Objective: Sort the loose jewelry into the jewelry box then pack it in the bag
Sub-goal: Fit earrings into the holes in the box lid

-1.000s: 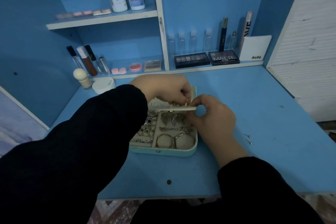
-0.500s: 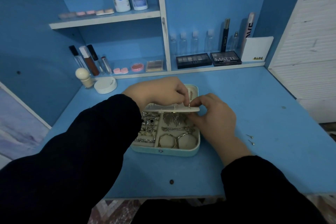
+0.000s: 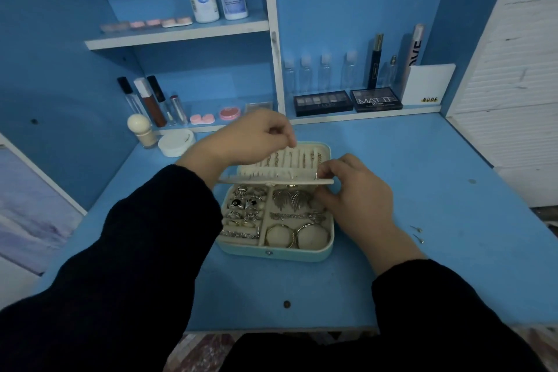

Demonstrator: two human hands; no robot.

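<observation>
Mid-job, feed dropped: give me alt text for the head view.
The right hand pinches the cream earring panel of an open mint jewelry box on a blue desk; left hand hovers above, fingertips pinched. Two small pins lie loose to the right.

open jewelry box (image 3: 273, 252) on blue desk (image 3: 422, 175); right hand (image 3: 356, 199) pinches its cream panel (image 3: 271, 180); left hand (image 3: 250, 139) curled above
</observation>
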